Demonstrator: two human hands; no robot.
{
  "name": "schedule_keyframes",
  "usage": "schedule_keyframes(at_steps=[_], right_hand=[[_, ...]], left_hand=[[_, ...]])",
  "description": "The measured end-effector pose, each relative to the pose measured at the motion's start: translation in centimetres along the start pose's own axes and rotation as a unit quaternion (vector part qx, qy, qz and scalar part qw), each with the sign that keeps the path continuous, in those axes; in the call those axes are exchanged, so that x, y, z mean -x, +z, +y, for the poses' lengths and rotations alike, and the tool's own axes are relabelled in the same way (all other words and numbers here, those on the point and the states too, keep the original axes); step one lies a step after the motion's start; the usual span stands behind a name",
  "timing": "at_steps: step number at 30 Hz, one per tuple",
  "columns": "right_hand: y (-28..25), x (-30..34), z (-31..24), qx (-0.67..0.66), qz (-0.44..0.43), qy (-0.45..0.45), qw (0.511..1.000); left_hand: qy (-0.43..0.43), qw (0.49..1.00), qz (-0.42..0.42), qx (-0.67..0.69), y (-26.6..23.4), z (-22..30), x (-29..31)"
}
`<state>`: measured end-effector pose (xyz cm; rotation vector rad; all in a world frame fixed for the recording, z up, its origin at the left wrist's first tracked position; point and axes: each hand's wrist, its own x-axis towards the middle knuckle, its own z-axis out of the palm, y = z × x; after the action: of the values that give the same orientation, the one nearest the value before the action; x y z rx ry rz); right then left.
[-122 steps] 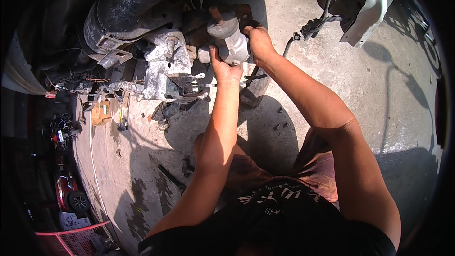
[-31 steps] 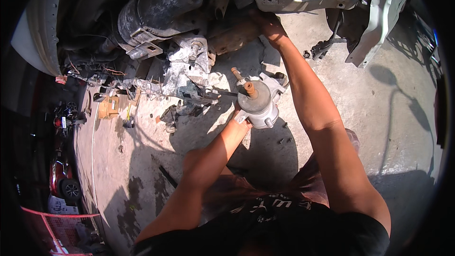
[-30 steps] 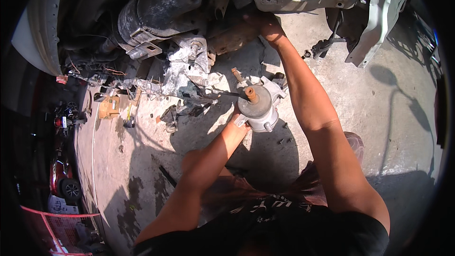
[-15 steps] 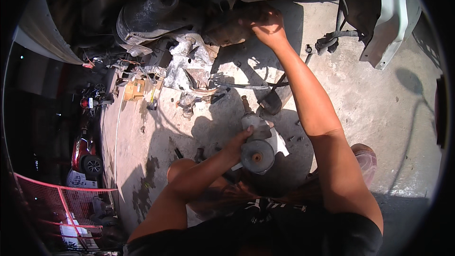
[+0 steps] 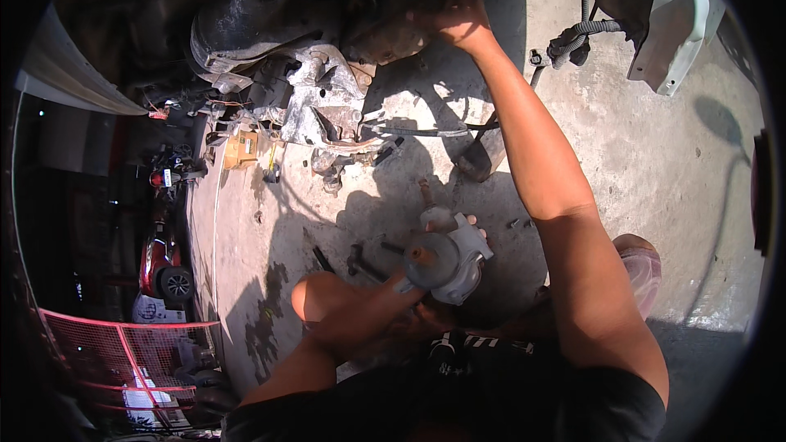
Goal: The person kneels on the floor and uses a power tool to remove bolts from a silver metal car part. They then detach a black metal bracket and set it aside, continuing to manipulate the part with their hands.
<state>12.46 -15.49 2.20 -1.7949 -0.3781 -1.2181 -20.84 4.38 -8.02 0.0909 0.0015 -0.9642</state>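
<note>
A grey metal car part [image 5: 458,255] with a round disc and two rusty studs is tilted above the concrete, close to my body. My left hand [image 5: 409,293] is closed around it from below; most of the hand is hidden behind the disc, and fingertips show on its far right side. My right hand [image 5: 463,23] reaches far forward under the vehicle, gripping the edge of a dark, rusty metal underbody part [image 5: 391,41]. Its fingertips are dim in shadow.
Beyond my left hand are a whitish metal bracket [image 5: 321,102] and a black hose [image 5: 426,132]. A hammer [image 5: 363,262] lies near my left knee. Corrugated cable tubing [image 5: 577,37] hangs at the right beside a silver body panel [image 5: 671,33]. A cardboard box [image 5: 241,150] stands farther left.
My left hand has turned the grey part, tipping its disc toward me and to the left. My right hand keeps its hold on the underbody part. The view has shifted slightly.
</note>
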Motion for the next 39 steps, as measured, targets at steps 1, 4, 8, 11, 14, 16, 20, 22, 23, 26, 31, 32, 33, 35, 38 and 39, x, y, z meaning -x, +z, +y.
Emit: schedule_keyframes(at_steps=[1,4,8,11,14,16,20,22,23,26,31,32,33,35,38,39], right_hand=[[-0.1,-0.6,-0.5,0.003,-0.044,-0.014,0.999],[-1.9,-0.8,-3.5,-0.104,-0.118,0.194,0.968],[-1.9,0.1,-2.9,-0.114,-0.092,0.154,0.977],[-1.4,0.9,-2.0,-0.007,-0.06,0.128,0.99],[-1.0,1.3,-2.5,0.044,-0.052,0.096,0.993],[-1.7,1.1,-2.9,-0.005,-0.105,0.099,0.99],[-3.1,2.2,-5.2,-0.178,0.019,0.196,0.964],[-3.9,2.4,-4.5,-0.207,0.018,0.276,0.938],[-4.2,2.5,-4.2,-0.225,0.015,0.317,0.921],[-6.1,2.9,-6.3,-0.255,-0.098,0.443,0.854],[-10.4,4.2,-3.9,-0.195,-0.213,0.465,0.837],[-10.0,5.0,-4.4,-0.245,-0.223,0.509,0.795],[-11.1,5.5,-3.4,-0.257,-0.221,0.528,0.779],[-11.6,6.6,-2.2,-0.293,-0.22,0.554,0.748],[-12.2,7.0,-1.9,-0.345,-0.278,0.594,0.671],[-11.8,7.3,-2.0,-0.393,-0.244,0.571,0.678]], left_hand=[[0.051,0.998,0.033,-0.011,-1.6,-0.7,0.2],[0.149,0.976,0.09,0.128,-6.7,-0.6,1.8],[0.164,0.941,0.246,-0.167,-6.6,0.9,2.0],[0.173,0.965,0.191,-0.04,-1.8,1.8,0.7],[0.205,0.941,0.265,-0.055,-1.1,2.2,0.6],[0.229,0.94,0.237,-0.086,0.0,2.1,0.2],[0.227,0.952,0.191,-0.073,2.8,2.4,-1.4],[0.221,0.96,0.158,-0.075,3.2,2.7,-2.7],[0.218,0.962,0.145,-0.073,2.7,3.4,-3.2],[0.214,0.965,0.116,-0.099,1.9,4.9,-3.2],[0.239,0.937,0.188,-0.17,8.4,3.5,-8.7],[0.246,0.938,0.173,-0.17,8.1,3.9,-8.7],[0.245,0.939,0.175,-0.165,8.4,3.7,-10.3],[0.258,0.933,0.192,-0.161,9.8,3.5,-12.2],[0.287,0.921,0.203,-0.169,11.6,4.3,-14.4],[0.308,0.915,0.187,-0.182,11.7,5.2,-15.2]])
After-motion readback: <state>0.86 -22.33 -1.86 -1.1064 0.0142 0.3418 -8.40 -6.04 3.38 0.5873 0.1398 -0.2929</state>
